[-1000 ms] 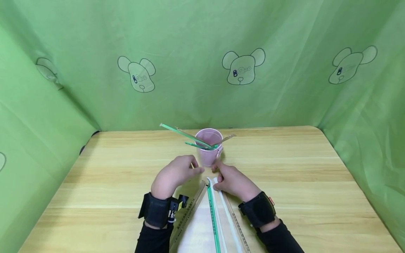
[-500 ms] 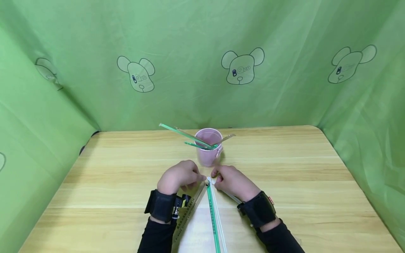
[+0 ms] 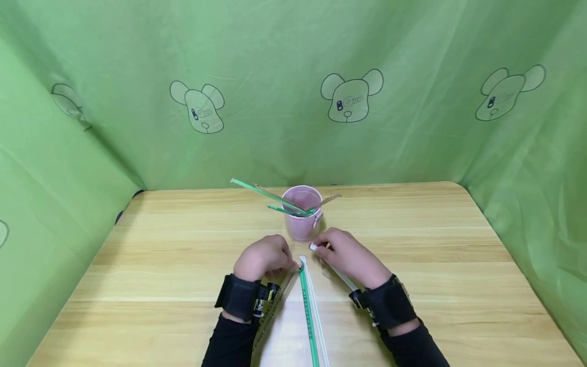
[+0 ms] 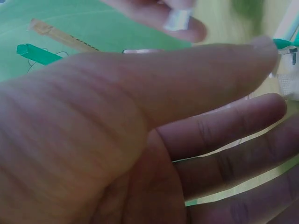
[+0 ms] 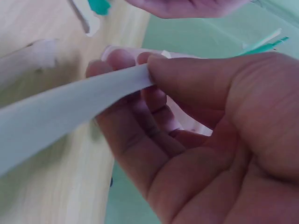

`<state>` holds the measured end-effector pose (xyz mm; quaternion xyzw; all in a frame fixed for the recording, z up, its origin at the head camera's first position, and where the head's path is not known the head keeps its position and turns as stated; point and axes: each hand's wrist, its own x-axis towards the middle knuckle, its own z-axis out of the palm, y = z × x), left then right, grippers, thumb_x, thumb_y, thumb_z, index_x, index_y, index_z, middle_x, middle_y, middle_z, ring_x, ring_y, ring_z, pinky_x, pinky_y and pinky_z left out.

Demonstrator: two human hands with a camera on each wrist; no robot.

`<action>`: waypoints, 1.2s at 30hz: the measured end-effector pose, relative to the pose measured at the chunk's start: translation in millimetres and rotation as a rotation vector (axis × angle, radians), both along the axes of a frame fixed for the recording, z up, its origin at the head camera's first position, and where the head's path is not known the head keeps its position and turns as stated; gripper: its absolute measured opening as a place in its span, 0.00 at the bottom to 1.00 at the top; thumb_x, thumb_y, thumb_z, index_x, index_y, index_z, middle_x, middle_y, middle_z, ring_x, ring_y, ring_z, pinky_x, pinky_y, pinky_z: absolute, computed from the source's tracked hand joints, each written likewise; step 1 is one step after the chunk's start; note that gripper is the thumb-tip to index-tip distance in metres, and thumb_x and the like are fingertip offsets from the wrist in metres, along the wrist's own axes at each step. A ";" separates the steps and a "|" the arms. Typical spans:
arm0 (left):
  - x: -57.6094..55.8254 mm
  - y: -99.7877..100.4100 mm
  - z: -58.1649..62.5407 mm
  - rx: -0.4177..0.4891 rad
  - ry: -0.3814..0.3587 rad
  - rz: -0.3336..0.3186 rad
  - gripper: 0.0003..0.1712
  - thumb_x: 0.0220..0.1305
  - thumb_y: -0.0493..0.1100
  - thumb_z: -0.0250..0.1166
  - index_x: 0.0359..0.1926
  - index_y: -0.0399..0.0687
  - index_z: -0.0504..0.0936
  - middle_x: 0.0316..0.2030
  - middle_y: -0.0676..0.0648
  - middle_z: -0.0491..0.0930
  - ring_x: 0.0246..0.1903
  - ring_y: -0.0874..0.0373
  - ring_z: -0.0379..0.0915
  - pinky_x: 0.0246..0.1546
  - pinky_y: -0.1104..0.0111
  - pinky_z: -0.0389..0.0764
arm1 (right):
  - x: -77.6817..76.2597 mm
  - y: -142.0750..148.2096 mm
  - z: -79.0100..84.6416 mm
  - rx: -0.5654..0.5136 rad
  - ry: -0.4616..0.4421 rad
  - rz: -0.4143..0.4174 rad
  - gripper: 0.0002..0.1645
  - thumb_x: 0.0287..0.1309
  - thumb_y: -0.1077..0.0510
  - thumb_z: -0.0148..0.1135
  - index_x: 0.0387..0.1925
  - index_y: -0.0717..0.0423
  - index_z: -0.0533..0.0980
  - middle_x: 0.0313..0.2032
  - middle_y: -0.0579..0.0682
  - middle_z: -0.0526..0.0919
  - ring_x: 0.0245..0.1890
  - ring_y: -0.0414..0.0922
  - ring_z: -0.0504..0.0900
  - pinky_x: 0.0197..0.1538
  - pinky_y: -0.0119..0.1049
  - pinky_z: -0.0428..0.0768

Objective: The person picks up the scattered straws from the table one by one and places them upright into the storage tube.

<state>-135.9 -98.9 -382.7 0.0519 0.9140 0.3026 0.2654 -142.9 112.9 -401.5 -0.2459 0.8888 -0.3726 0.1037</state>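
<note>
White straw [image 5: 74,105] sits pinched near its tip in your right hand [image 3: 350,255], close to the cup [image 3: 300,229]; hold it lightly to avoid creasing, and swing its long tail clear of the green straw [image 3: 308,311] near your left hand [image 3: 266,257], whose fingers lie apart

Matt papery white strip [image 5: 70,106], smooth wood-grain tabletop [image 3: 183,224]

No wording can be read with certainty. Behind the pink bucket [image 3: 300,230], three outlined animal heads [image 3: 350,99] on the green curtain [image 3: 275,148] bear blurred, rounded lettering beside a dark-blue mark. In front of the bucket, a green straw [image 3: 308,316] and a brownish strip [image 3: 264,329] carry print too small to decipher; so does a brown straw [image 4: 60,35] in the bucket.
</note>
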 end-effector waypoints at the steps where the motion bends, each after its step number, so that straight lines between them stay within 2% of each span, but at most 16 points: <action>1: 0.1 0.2 -0.3 -0.003 0.002 -0.002 0.15 0.67 0.41 0.76 0.26 0.36 0.86 0.20 0.45 0.80 0.20 0.55 0.74 0.24 0.65 0.80 | 0.0 0.5 1.3 -0.002 0.014 -0.009 0.08 0.75 0.65 0.63 0.46 0.62 0.86 0.33 0.50 0.82 0.34 0.43 0.78 0.42 0.42 0.79; 4: -0.2 0.3 -2.0 -0.021 0.029 -0.020 0.14 0.65 0.40 0.78 0.25 0.38 0.86 0.22 0.45 0.81 0.21 0.54 0.76 0.23 0.66 0.78 | 0.0 1.8 4.7 -0.014 0.066 -0.030 0.08 0.74 0.64 0.64 0.48 0.60 0.87 0.35 0.48 0.81 0.36 0.43 0.77 0.43 0.42 0.79; 10: -1.4 0.6 -2.4 -0.040 0.084 -0.037 0.12 0.60 0.36 0.80 0.26 0.44 0.84 0.21 0.51 0.77 0.20 0.58 0.71 0.23 0.69 0.72 | 1.7 7.4 13.2 -0.127 0.117 -0.043 0.08 0.76 0.60 0.64 0.49 0.54 0.87 0.36 0.44 0.85 0.35 0.44 0.82 0.42 0.42 0.81; 12: -1.6 0.8 -1.9 -0.042 0.093 -0.038 0.12 0.60 0.35 0.80 0.27 0.44 0.84 0.23 0.51 0.77 0.22 0.59 0.71 0.24 0.69 0.72 | 2.1 9.4 17.0 -0.155 0.130 -0.062 0.09 0.76 0.60 0.65 0.50 0.54 0.87 0.37 0.43 0.85 0.35 0.45 0.83 0.40 0.41 0.82; 15: -1.9 0.7 -0.9 -0.046 0.104 -0.045 0.11 0.59 0.37 0.81 0.30 0.45 0.83 0.27 0.51 0.78 0.26 0.58 0.73 0.28 0.68 0.74 | 2.2 11.4 21.4 -0.197 0.164 -0.096 0.11 0.73 0.61 0.67 0.52 0.57 0.87 0.41 0.47 0.88 0.37 0.45 0.84 0.40 0.40 0.83; 19: -2.5 0.1 0.9 -0.046 0.108 -0.046 0.12 0.59 0.39 0.81 0.33 0.47 0.83 0.31 0.51 0.79 0.30 0.56 0.74 0.31 0.66 0.75 | 2.9 11.5 25.6 -0.242 0.205 -0.145 0.14 0.67 0.63 0.72 0.53 0.58 0.87 0.43 0.49 0.90 0.38 0.42 0.85 0.39 0.37 0.84; 22: -2.7 -0.1 0.4 -0.044 0.103 -0.042 0.13 0.58 0.39 0.82 0.33 0.47 0.83 0.30 0.51 0.79 0.30 0.56 0.73 0.30 0.66 0.74 | 4.4 10.5 29.5 -0.264 0.223 -0.185 0.12 0.66 0.61 0.74 0.50 0.55 0.88 0.41 0.44 0.90 0.38 0.41 0.85 0.39 0.37 0.85; 26: -2.8 0.5 -0.3 -0.045 0.082 -0.046 0.13 0.58 0.38 0.82 0.32 0.47 0.83 0.30 0.51 0.78 0.30 0.56 0.73 0.30 0.66 0.74 | 6.3 9.8 34.3 -0.325 0.221 -0.240 0.09 0.66 0.58 0.75 0.46 0.54 0.88 0.38 0.43 0.89 0.37 0.42 0.86 0.39 0.38 0.86; 31: -2.2 2.4 1.5 -0.059 0.072 -0.062 0.13 0.57 0.37 0.82 0.33 0.46 0.83 0.32 0.51 0.79 0.32 0.56 0.73 0.32 0.66 0.74 | 7.4 11.9 38.9 -0.447 0.189 -0.294 0.09 0.67 0.59 0.74 0.48 0.55 0.86 0.39 0.46 0.88 0.38 0.45 0.85 0.38 0.38 0.89; 36: -1.6 4.2 1.3 -0.085 0.067 -0.049 0.14 0.56 0.37 0.83 0.33 0.46 0.83 0.33 0.52 0.78 0.33 0.56 0.72 0.32 0.66 0.74 | 8.0 15.3 42.7 -0.531 0.230 -0.341 0.11 0.67 0.59 0.75 0.48 0.57 0.86 0.40 0.48 0.87 0.37 0.46 0.86 0.37 0.37 0.89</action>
